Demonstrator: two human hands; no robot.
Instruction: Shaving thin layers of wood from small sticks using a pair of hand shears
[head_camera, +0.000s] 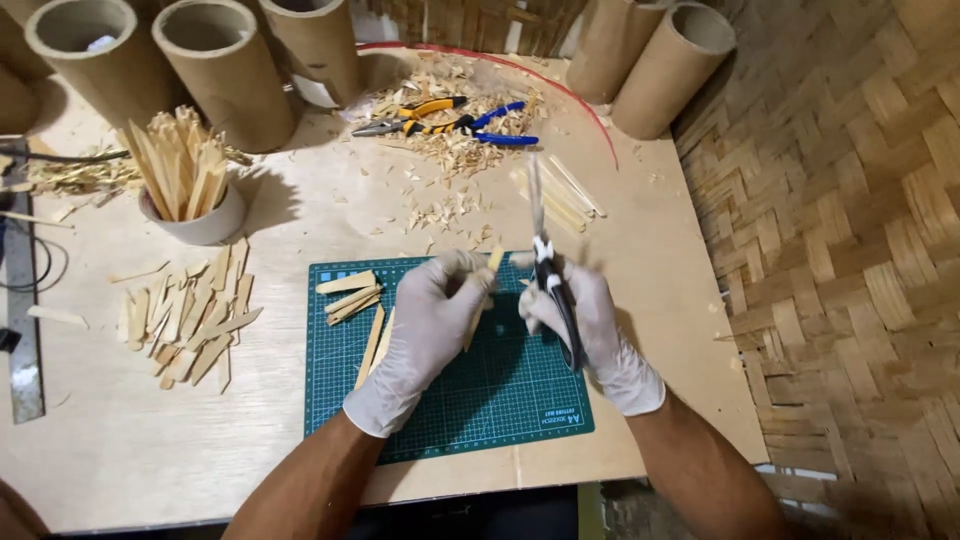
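Note:
Both my hands wear white gloves and hover over a green cutting mat (500, 390). My left hand (430, 320) pinches a thin bamboo stick (484, 290) that stands upright and slightly tilted. My right hand (575, 310) grips a knife (545, 255) with a black handle; its blade points up and away and is motion-blurred, just right of the stick's top end. Several cut bamboo strips (352, 295) lie on the mat's left part, beside my left hand.
A small cup of bamboo sticks (190, 190) and a loose pile of strips (190, 315) lie left. Pliers (425, 115) and blue-handled cutters (500, 125) rest on shavings at the back. Cardboard tubes (225, 70) line the rear. A metal ruler (22, 300) lies far left; woven matting (850, 250) right.

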